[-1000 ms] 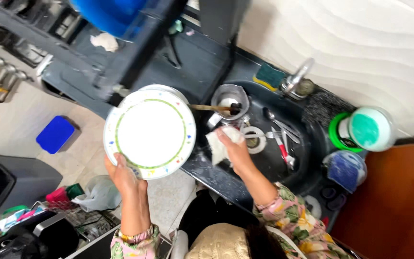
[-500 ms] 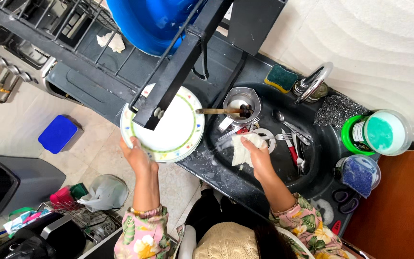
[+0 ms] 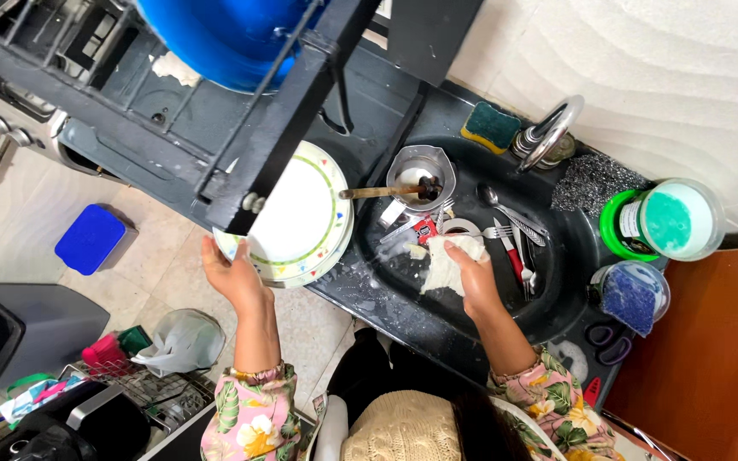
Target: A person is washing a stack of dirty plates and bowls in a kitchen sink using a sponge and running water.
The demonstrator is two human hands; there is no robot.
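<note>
My left hand (image 3: 234, 275) grips the lower rim of a white plate with a green and coloured border (image 3: 301, 213), held up under the black dish rack (image 3: 284, 119); it sits against another plate and the rack bar hides part of it. My right hand (image 3: 470, 275) is closed on a white cloth (image 3: 442, 265) down in the black sink (image 3: 574, 265). Beside that hand lie spoons, forks and a red-handled utensil (image 3: 510, 239), and a small steel saucepan with a wooden handle (image 3: 416, 175).
A blue bowl (image 3: 232, 38) sits in the rack overhead. A green-yellow sponge (image 3: 490, 126), the tap (image 3: 548, 132), a steel scourer (image 3: 591, 181) and a green-lidded tub of paste (image 3: 668, 220) line the sink's far side. On the floor are a blue box (image 3: 90, 239) and a grey bin (image 3: 19, 329).
My left hand has lifted the plate up and to the right, under the rack. My right hand with the cloth has stayed in the sink.
</note>
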